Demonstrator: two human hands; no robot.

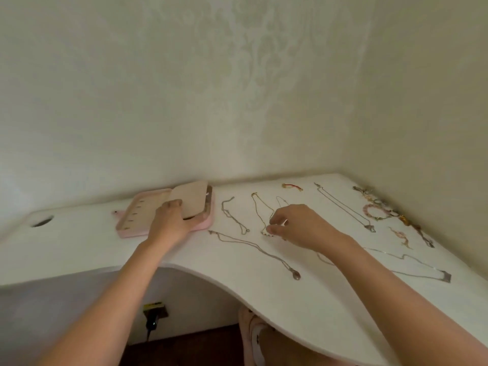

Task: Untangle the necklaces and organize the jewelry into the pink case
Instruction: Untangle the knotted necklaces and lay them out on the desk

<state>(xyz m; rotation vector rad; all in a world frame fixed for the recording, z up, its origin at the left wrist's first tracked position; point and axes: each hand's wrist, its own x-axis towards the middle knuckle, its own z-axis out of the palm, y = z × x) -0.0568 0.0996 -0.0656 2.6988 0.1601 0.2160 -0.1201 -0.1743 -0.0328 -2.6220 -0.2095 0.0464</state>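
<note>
The pink case (126, 229) lies open at the back left of the white desk (330, 307). My left hand (169, 224) holds up its beige inner flap (191, 199), fingers curled round the flap's near edge. My right hand (298, 225) hovers over a gold chain necklace (260, 210), thumb and forefinger pinching its near end. Silver necklaces lie spread out: one short (233, 216), one long with a pendant (260, 250), one at the back right (344, 207), one near my right forearm (420, 270).
A red-and-gold bracelet (291, 186) lies near the back wall. Several beaded bracelets and charms (380, 208) run along the right wall. A cable hole (41, 222) sits at the desk's far left. The desk's front edge curves inward; a wall socket (154, 310) shows below.
</note>
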